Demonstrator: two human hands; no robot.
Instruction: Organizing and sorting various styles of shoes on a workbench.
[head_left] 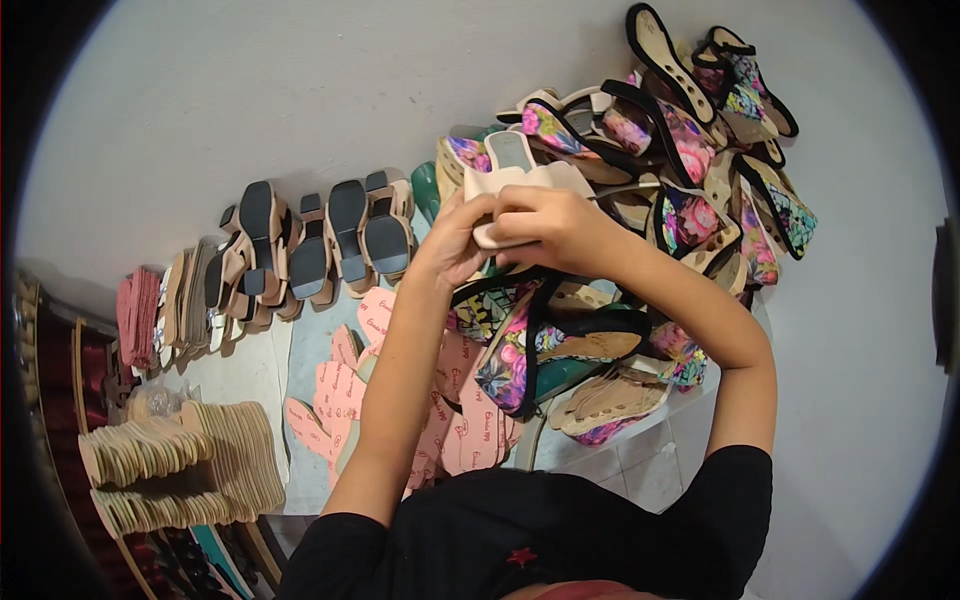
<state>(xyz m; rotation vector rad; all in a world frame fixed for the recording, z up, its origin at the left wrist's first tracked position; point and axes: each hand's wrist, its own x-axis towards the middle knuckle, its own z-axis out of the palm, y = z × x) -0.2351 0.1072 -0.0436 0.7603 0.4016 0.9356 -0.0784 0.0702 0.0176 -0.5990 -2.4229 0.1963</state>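
Both of my hands are closed on a pale beige sandal [556, 177] above the pile, at the upper middle of the view. My left hand [455, 242] grips its left side, with the fingers folded over the edge. The curled fingers of my right hand [555, 225] press on its near end and cover much of that part. The far end of the sandal shows a greyish sole with a beige rim. Just under my hands lies a wedge sandal with a colourful floral pattern [505, 345] and black edging.
Floral wedge sandals [690, 225] are heaped to the right against the wall. Beige sandals with black soles [348, 225] line the wall to the left. Pink printed sole-shaped pieces [465, 430] lie in front. Stacked tan soles [240, 455] stand at the lower left, near pink pieces [138, 320].
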